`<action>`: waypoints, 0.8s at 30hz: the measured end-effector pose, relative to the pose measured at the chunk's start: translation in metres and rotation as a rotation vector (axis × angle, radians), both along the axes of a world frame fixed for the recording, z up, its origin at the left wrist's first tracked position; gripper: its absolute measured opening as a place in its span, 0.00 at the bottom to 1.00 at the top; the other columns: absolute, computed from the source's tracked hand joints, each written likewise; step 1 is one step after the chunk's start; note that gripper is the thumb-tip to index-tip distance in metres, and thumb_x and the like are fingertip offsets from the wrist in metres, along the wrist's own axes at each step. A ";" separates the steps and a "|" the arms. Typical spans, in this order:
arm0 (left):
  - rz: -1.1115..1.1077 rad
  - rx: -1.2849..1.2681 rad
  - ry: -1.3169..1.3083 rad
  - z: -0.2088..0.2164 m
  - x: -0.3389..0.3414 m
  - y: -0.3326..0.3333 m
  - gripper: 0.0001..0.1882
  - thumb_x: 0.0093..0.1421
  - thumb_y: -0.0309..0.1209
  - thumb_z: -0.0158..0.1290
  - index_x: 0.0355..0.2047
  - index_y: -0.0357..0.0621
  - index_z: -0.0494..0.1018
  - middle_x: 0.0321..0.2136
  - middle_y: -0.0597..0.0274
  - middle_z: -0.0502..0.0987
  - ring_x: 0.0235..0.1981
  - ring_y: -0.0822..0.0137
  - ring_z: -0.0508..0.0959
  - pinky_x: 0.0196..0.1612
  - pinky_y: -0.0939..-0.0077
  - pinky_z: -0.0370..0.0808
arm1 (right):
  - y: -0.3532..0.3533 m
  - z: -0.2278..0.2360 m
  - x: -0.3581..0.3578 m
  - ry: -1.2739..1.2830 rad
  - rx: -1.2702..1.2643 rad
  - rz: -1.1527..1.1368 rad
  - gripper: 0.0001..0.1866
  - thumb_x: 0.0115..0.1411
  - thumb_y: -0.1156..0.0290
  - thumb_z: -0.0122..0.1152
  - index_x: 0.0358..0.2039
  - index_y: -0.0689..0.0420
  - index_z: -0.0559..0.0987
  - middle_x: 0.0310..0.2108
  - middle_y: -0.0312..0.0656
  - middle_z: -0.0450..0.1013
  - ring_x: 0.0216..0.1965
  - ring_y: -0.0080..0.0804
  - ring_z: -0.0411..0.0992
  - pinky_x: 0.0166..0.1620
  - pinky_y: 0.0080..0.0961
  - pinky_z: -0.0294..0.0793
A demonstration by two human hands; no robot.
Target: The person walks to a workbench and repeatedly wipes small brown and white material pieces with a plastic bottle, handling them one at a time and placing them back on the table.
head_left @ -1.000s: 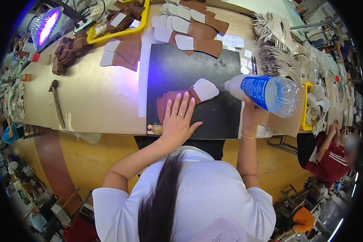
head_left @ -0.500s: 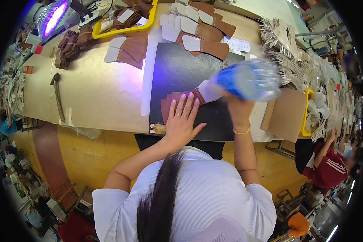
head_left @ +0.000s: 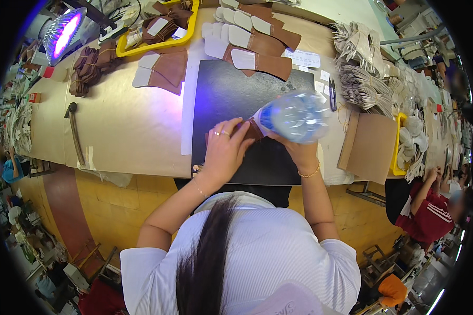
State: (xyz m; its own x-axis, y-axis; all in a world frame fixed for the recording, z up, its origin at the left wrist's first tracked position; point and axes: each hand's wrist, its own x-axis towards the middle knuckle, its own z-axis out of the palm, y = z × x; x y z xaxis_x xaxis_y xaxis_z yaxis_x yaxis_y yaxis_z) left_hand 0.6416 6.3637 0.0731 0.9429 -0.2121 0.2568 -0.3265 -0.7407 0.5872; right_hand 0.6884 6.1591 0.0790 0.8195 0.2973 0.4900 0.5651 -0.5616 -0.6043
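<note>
My right hand (head_left: 298, 153) is closed around a clear plastic bottle (head_left: 299, 116) with a blue part, tilted low over the black mat (head_left: 236, 169) and blurred by motion. The bottle's narrower end is beside the pale tip of a brown leather piece (head_left: 254, 131). My left hand (head_left: 224, 149) has its fingers bent over this brown piece, gripping it at the mat; the palm hides most of it. Whether more pieces lie under the hand, I cannot tell.
Brown pieces with pale ends (head_left: 265, 60) lie in overlapping rows beyond the mat, others (head_left: 163, 68) to its left. A hammer (head_left: 75, 131), a lit lamp (head_left: 63, 37), a yellow tray (head_left: 157, 48), thread snips (head_left: 332, 95) and bundled pale pieces (head_left: 363, 86) surround the work spot.
The bottle and my right hand have moved left and down toward the brown piece. My left hand's fingers, earlier stretched flat over several fanned pieces, are now bent and drawn in.
</note>
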 end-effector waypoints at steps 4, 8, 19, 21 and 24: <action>0.012 0.006 0.058 -0.008 0.010 0.004 0.19 0.54 0.31 0.60 0.46 0.39 0.75 0.40 0.57 0.73 0.42 0.55 0.71 0.47 0.63 0.68 | -0.010 0.010 0.014 0.285 0.117 -0.269 0.30 0.44 0.66 0.79 0.46 0.64 0.76 0.39 0.46 0.78 0.36 0.32 0.78 0.42 0.25 0.77; 0.048 -0.034 0.083 -0.006 0.009 0.002 0.18 0.53 0.30 0.60 0.45 0.38 0.76 0.40 0.56 0.73 0.43 0.54 0.71 0.49 0.64 0.67 | -0.009 0.012 0.015 0.241 0.522 -0.310 0.28 0.44 0.68 0.78 0.44 0.63 0.76 0.35 0.49 0.79 0.35 0.42 0.79 0.37 0.26 0.77; 0.013 -0.010 0.029 -0.007 0.008 0.002 0.17 0.53 0.29 0.60 0.44 0.42 0.76 0.40 0.59 0.73 0.44 0.57 0.70 0.48 0.64 0.64 | -0.025 -0.007 0.010 0.250 0.586 -0.362 0.28 0.48 0.62 0.76 0.45 0.64 0.77 0.41 0.45 0.78 0.40 0.34 0.77 0.44 0.29 0.76; 0.010 0.006 0.050 -0.003 0.009 0.002 0.17 0.53 0.29 0.60 0.44 0.44 0.76 0.39 0.60 0.73 0.44 0.57 0.70 0.49 0.64 0.63 | -0.019 -0.007 -0.010 0.188 0.561 -0.184 0.34 0.47 0.62 0.77 0.52 0.62 0.72 0.48 0.46 0.75 0.47 0.36 0.74 0.52 0.31 0.73; -0.002 0.033 0.161 -0.001 0.016 0.004 0.17 0.53 0.29 0.60 0.44 0.44 0.75 0.38 0.60 0.73 0.43 0.58 0.71 0.50 0.63 0.61 | -0.009 -0.013 -0.038 0.385 0.497 0.066 0.49 0.37 0.59 0.81 0.59 0.59 0.65 0.54 0.47 0.71 0.57 0.39 0.68 0.61 0.34 0.65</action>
